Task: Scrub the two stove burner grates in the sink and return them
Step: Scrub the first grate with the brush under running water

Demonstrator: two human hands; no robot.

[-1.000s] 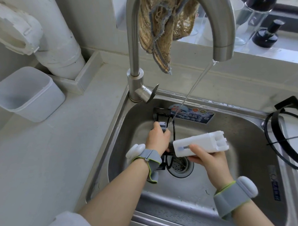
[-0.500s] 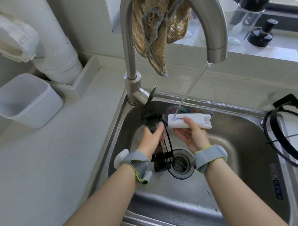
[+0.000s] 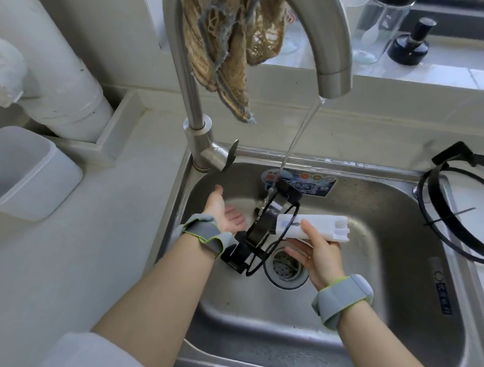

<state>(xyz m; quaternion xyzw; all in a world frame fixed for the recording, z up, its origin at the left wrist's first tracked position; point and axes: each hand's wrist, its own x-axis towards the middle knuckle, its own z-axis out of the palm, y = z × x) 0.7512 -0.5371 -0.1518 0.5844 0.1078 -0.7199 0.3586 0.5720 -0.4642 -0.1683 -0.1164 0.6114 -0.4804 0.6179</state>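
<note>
One black burner grate (image 3: 263,231) stands tilted in the steel sink (image 3: 397,273), its top end under the running water. My left hand (image 3: 223,213) is turned palm up at the grate's left edge, with its fingers curled against it and propping it up. My right hand (image 3: 321,256) grips a white scrubbing brush (image 3: 325,228) whose head presses on the grate's ring. The second black grate (image 3: 455,217) lies on the counter to the right of the sink.
The tall faucet (image 3: 194,103) rises at the sink's back left with a tan cloth (image 3: 230,44) draped over it. The drain strainer (image 3: 285,268) lies just below the grate. A white plastic bin (image 3: 22,173) stands on the left counter. Bottles line the windowsill.
My left hand has rolled palm up and the grate has tipped over to the right under the stream. My right hand has brought the brush lower and onto the grate's ring.
</note>
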